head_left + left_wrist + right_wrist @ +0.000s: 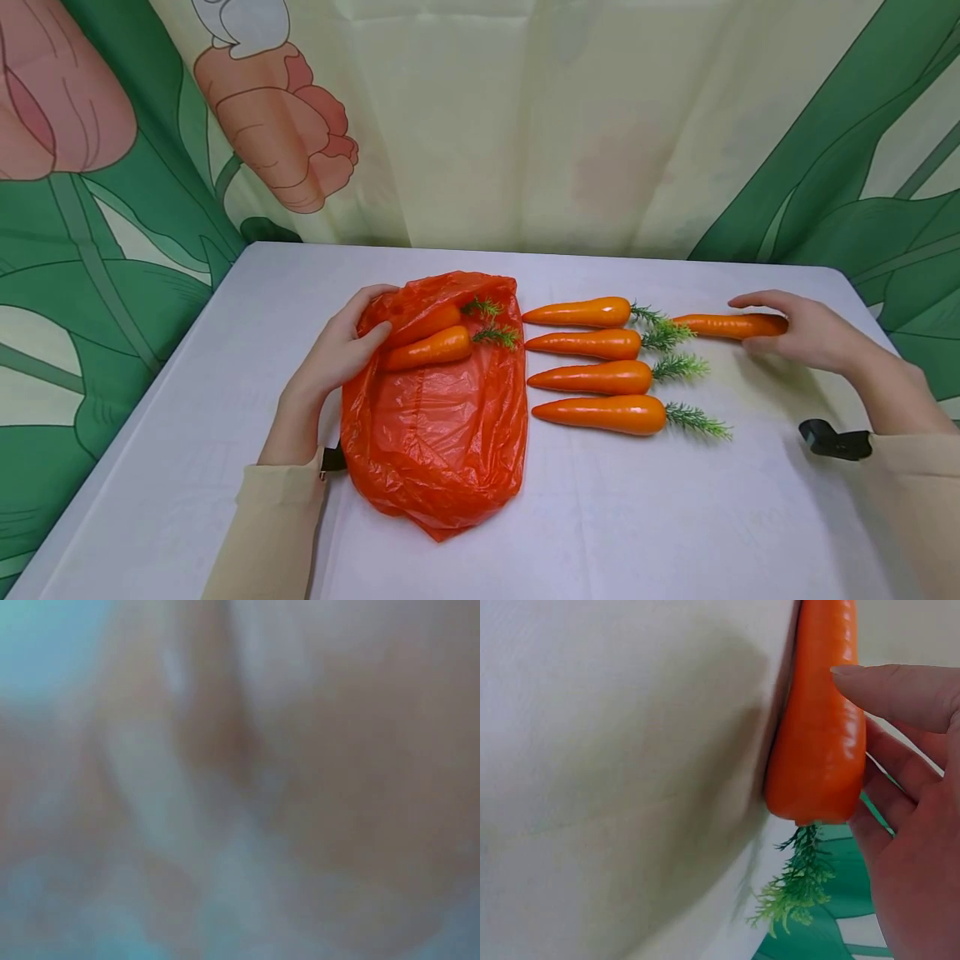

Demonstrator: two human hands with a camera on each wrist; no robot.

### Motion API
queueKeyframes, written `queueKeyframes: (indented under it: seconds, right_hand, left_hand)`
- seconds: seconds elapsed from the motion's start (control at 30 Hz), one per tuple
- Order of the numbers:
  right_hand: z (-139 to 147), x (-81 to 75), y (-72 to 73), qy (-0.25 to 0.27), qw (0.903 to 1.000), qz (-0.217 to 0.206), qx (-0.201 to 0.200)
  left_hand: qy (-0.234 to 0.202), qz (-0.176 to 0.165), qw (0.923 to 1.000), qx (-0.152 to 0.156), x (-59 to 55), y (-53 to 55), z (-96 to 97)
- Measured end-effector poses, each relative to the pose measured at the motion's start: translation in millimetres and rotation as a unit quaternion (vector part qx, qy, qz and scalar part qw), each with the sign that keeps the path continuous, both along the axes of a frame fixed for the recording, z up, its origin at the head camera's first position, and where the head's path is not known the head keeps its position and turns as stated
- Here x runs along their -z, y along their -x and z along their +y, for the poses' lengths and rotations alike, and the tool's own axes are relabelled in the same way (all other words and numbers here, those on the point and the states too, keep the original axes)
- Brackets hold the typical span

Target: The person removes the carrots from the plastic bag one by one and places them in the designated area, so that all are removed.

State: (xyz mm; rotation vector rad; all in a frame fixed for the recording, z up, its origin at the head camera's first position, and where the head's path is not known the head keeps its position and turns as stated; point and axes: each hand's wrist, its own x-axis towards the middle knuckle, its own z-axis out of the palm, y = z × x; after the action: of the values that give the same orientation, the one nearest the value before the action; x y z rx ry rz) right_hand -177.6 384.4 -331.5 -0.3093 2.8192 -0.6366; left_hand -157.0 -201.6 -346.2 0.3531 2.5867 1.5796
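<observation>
Orange carrot (712, 325) toward table (622, 517)'s far right corner, in right hand (802, 329), thumb and fingers parted just enough to grip it; smooth skin could make it slip, or its tip could snag greens of the four carrots (592, 377). Left hand (341, 346) pinches bag (420, 500)'s left rim; thin plastic could sag closed if let go. Bag, nearer table's left edge, mouth spread: two carrots (433, 348) inside, greens rightward.

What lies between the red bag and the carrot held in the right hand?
Four carrots lie there side by side, tips toward the red bag and leafy tops toward the held carrot; the head view shows it.
</observation>
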Motion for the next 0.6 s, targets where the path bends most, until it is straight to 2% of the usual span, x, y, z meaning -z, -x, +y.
queueKeyframes:
  seconds: [0.37,0.6]
  right_hand:
    - [-21,-14.3,-0.5,0.015,0.9992,0.035,-0.013]
    - [-41,-29.7,-2.3,0.015,0.9964,0.077,-0.032]
  left_hand:
    - [0.000,0.006,1.0000,0.002,-2.9,-1.0,0.0]
    - [-0.004,0.003,1.0000,0.003,-3.8,-1.6,0.3]
